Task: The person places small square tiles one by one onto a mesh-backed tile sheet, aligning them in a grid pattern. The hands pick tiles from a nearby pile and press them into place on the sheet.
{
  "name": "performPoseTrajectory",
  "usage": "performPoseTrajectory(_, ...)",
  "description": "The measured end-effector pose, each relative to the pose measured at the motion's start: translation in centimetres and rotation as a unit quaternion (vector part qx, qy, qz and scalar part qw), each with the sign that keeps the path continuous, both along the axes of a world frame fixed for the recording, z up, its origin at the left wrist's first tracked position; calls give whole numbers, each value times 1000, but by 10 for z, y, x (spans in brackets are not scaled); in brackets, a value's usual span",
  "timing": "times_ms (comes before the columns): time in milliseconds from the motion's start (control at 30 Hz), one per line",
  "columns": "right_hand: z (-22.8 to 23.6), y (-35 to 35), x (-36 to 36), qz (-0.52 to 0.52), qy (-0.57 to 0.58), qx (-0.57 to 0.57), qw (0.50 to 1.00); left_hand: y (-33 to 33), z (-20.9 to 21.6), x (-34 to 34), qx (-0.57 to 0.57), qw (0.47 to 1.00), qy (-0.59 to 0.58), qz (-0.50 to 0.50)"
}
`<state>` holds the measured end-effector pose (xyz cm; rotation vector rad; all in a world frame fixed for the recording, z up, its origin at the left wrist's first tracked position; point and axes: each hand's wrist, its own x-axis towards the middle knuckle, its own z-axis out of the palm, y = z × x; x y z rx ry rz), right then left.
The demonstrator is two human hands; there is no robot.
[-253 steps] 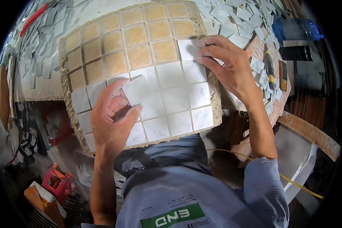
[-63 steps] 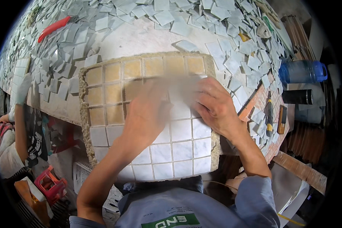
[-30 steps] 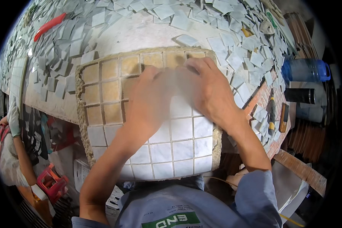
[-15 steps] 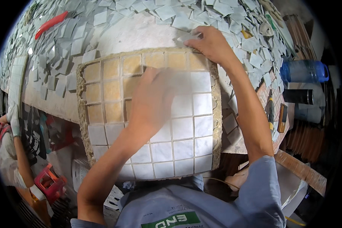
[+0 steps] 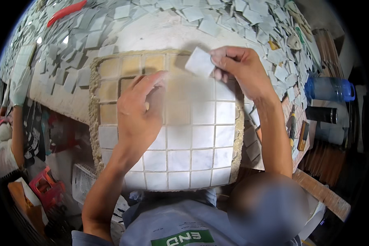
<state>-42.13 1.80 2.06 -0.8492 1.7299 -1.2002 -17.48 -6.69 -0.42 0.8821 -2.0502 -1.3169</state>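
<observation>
Right hand (image 5: 240,67) pinched a white tile (image 5: 199,62) at upper centre, over empty tan cells; left hand (image 5: 137,112) lay flat, fingers together, steadying the grid tray (image 5: 95,135).

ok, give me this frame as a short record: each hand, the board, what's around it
left hand: flat on the tile board, fingers spread over the filled squares
right hand: pinching a loose white tile above the board's top right corner
tile board: grid mostly filled with white tiles, tan empty cells at upper left
surroundings: loose tiles scattered on the table, red tool top left, blue bottle at right
</observation>
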Motion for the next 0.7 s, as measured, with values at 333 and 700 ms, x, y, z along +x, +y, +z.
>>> performPoseTrajectory(333, -3, 24, 62, 118, 216, -104, 964, 7, -9, 36, -49, 998, -15, 24)
performPoseTrajectory(700, -8, 41, 86, 83, 273, -87, 954, 26, -11, 38, -114, 993, -26, 0)
